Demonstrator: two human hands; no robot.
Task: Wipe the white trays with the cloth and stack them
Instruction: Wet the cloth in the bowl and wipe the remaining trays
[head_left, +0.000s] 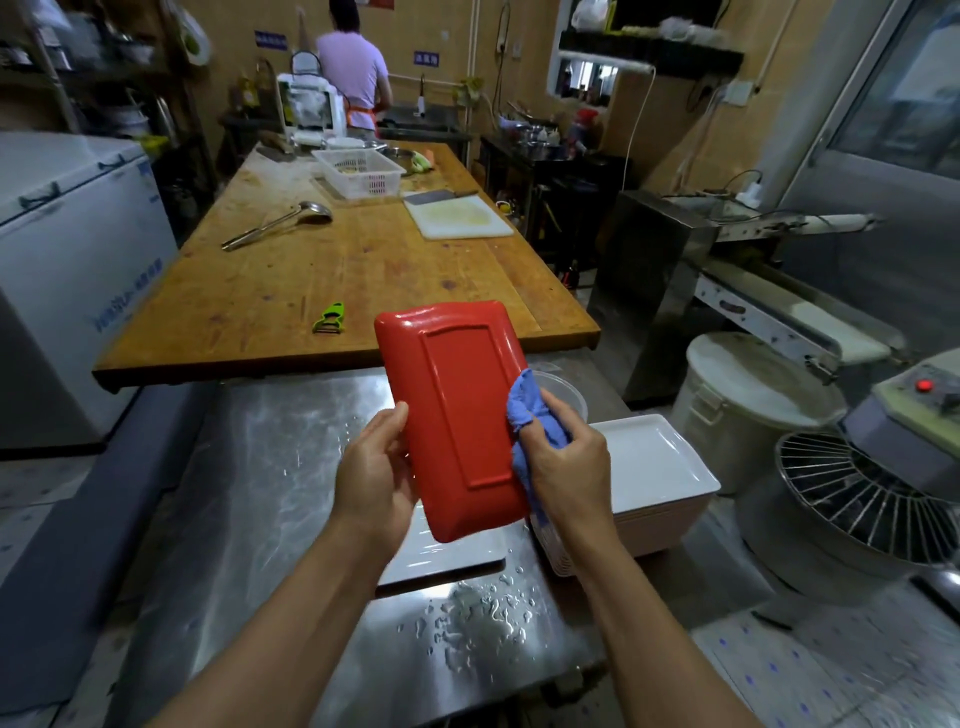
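Observation:
I hold a rectangular tray (457, 415) upright above the steel counter, its red underside turned toward me. My left hand (376, 467) grips its left long edge, thumb on the red face. My right hand (566, 462) holds a bunched blue cloth (535, 410) against the tray's right edge. To the right, a stack of white trays (660, 467) sits at the counter's right edge. Another white tray (441, 558) lies flat on the counter under the held one, mostly hidden.
Water drops (483, 618) dot the steel counter (260, 493) near me. A clear plastic tub (566, 395) stands behind the cloth. The wooden table (337, 270) beyond carries a green peeler (330, 318), ladle, cutting board and basket. A mixer and lidded bin stand right. A person works at the far sink.

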